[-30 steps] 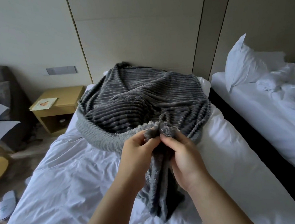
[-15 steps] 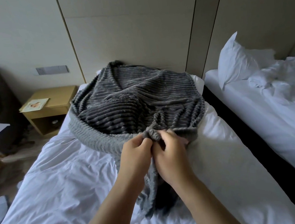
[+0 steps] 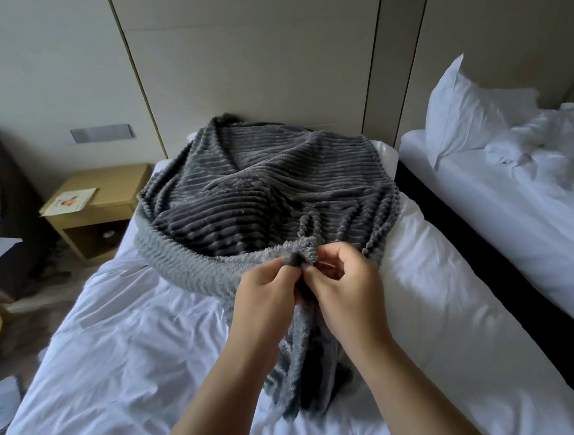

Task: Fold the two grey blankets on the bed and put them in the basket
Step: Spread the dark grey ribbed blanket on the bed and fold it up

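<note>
My left hand (image 3: 267,294) and right hand (image 3: 346,291) are close together, knuckles nearly touching. Each pinches the same gathered bit of fleecy hem on the grey blanket (image 3: 269,184), thumb vs. fingers.

Handling, my guess: thick ribbed plush w/ fuzzy backing, totally limp, bulky rather than heavy. The pile should give good grip, so no slip worries and nothing fragile. Best hold is along the hem, hands spread out to the corners. A bunched middle grip like this one will just let it sag.

Position: most of the blanket is heaped beyond my hands at the far end of the bed (image 3: 117,350), and a tail hangs below my wrists toward me. I can only make out one blanket; the basket isn't in view.
</note>
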A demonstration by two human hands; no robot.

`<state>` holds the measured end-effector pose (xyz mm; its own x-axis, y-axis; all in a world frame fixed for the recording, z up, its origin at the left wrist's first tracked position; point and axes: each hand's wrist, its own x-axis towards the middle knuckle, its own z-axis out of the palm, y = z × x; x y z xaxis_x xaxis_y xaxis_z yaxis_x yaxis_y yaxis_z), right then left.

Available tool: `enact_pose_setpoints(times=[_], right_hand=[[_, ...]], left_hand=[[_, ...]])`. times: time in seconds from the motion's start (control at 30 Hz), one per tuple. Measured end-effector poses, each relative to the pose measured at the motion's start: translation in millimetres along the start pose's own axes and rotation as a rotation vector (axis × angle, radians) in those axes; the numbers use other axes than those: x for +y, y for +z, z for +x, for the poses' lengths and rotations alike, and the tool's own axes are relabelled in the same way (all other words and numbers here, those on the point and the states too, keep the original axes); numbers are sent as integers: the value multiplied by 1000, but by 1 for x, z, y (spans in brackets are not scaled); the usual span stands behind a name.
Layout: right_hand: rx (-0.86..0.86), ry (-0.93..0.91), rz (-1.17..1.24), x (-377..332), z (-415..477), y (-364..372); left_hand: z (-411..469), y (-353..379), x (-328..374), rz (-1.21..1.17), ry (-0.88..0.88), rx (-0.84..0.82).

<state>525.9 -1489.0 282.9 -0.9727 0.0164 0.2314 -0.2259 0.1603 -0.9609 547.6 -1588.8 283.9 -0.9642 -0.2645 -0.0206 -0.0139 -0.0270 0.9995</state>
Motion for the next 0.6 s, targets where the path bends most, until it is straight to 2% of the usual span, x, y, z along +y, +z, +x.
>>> enact_pose_setpoints(times=[0.13,0.23,0.3,0.37,0.47,0.53,0.6], right_hand=[[-105,-10,23,3,2,0],[-165,-95,30,9,-2,5],[-201,-156,59,14,-6,9],[-193,-207,123,21,-10,12],[-102,-174,243,42,-17,19],[-54,-169,94,64,-19,30],[-124,-98,-140,93,-16,43]], left_hand=[[-2,1,1,-11,-9,51],[-2,1,4,-17,4,94],[0,-4,2,-107,-34,114],[1,-8,1,-216,-109,103],[1,-12,8,-378,-174,96],[4,-12,16,-454,-208,94],[6,-10,29,-564,-248,37]])
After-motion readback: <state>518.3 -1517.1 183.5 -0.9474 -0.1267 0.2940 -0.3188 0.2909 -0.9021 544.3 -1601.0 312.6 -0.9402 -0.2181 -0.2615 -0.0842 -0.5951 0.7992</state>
